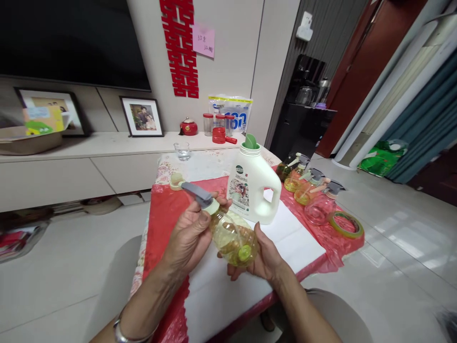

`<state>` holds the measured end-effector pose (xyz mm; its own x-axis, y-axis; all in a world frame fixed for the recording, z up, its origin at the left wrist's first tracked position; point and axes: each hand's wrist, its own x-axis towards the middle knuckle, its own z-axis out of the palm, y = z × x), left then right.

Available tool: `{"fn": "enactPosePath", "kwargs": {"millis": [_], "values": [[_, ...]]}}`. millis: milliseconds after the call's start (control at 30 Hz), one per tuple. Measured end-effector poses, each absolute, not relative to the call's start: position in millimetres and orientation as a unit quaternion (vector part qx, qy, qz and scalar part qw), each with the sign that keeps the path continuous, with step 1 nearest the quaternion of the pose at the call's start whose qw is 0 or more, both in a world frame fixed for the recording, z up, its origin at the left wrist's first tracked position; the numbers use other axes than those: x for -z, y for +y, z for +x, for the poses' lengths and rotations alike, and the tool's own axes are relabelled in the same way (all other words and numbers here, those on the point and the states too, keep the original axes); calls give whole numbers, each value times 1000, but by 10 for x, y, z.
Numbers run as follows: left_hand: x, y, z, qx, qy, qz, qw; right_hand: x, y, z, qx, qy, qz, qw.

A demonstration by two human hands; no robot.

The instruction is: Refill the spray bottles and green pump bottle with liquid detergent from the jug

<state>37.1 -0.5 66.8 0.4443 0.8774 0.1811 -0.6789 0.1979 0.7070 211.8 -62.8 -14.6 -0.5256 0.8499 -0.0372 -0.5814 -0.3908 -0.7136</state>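
on the far cabinet, the bag [237, 110] reads "160". the white jug [262, 174], upright beyond the hands, carries a picture label [239, 193]; its small lettering cannot be read reliably. handwriting on the pink note [204, 42] is unclear. the television [71, 43], far left, is cut off by the view edge. the fingers partly cover the pump bottle [232, 238] at neck and base. the bottle is clear yellow, tilted, with a grey pump head [198, 194]. it is held above the white sheet [221, 295]. the left hand [189, 233] grasps the neck; the right hand [269, 257] supports the base.
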Motion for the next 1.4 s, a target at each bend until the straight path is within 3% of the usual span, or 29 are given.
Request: {"fn": "enactPosePath", "kwargs": {"millis": [333,567,800,1133,1300,1400], "values": [[-571,50,443,-552,150,340,746,67,-631,2088,-591,-451,-346,572],[-513,22,409,-511,130,344,777,93,-664,2108,-766,-319,-282,482],[-503,84,388,-545,141,334,756,57,-662,2101,-625,-453,-359,525],[-617,449,144,-635,170,275,702,54,-651,2387,-397,-607,-541,426],[-618,729,-10,-680,196,215,673,-32,-713,2627,-423,-620,-541,379],[-510,862,-65,-687,238,225,648,-58,-785,2785,-493,-578,-514,398]]}}
